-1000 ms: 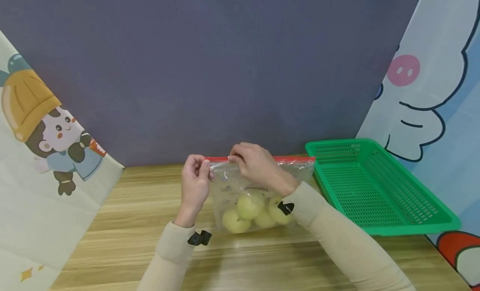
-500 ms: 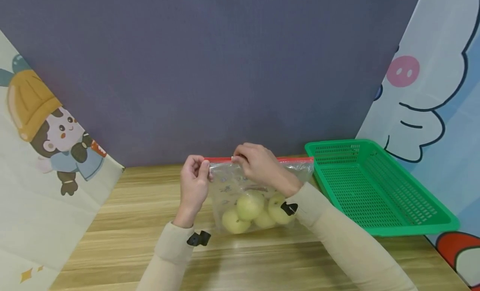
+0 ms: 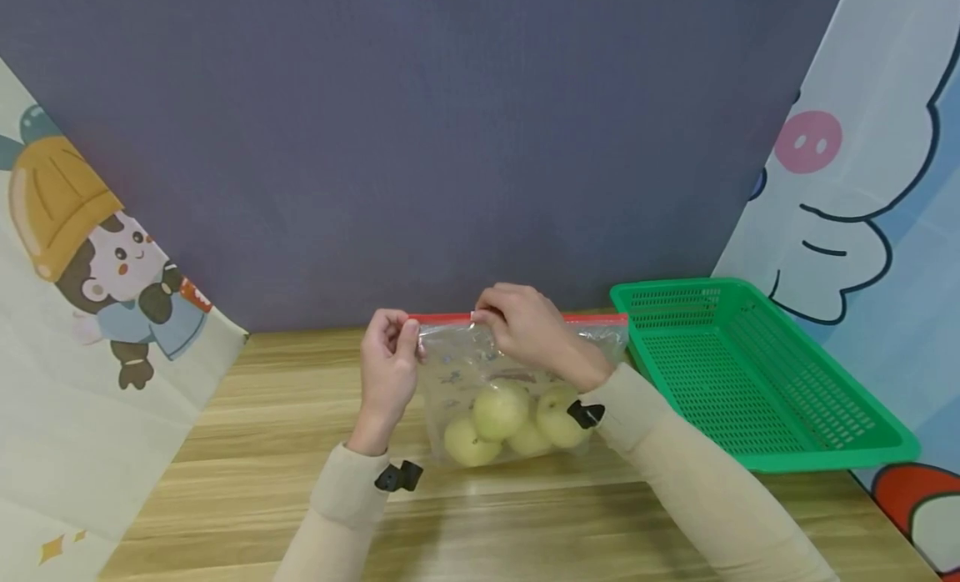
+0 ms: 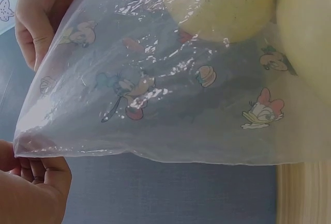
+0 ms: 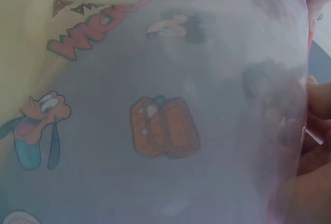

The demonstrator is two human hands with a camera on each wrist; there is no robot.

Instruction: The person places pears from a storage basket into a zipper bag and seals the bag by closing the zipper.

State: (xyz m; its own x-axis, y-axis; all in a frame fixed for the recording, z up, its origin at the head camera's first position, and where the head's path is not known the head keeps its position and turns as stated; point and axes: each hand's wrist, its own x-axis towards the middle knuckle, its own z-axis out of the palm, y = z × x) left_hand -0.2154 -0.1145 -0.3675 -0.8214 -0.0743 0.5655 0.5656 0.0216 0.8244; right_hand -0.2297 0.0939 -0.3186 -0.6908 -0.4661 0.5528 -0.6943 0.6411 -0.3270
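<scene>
A clear zip bag (image 3: 450, 382) with a red strip (image 3: 442, 318) along its top stands upright, cartoon figures printed on it. Several round yellow-green fruits (image 3: 501, 410) sit in its lower part. My left hand (image 3: 388, 357) pinches the top left corner between thumb and curled fingers. Farther right, my right hand (image 3: 528, 328) grips the red strip, a small white piece like a slider showing at its fingertips. In the left wrist view the bag's film (image 4: 170, 115) spreads across most of the picture, with my left hand (image 4: 33, 188) at its corner. Film fills much of the right wrist view.
A green perforated basket (image 3: 750, 373) stands right of the bag on the wooden table (image 3: 285, 449). Behind rises a dark grey panel (image 3: 450, 148). Cartoon-printed sheets (image 3: 82, 415) flank both sides.
My right hand has slid a little to the right along the red strip, the white piece moving with it. The left hand stays at the corner, and the fruits stay put.
</scene>
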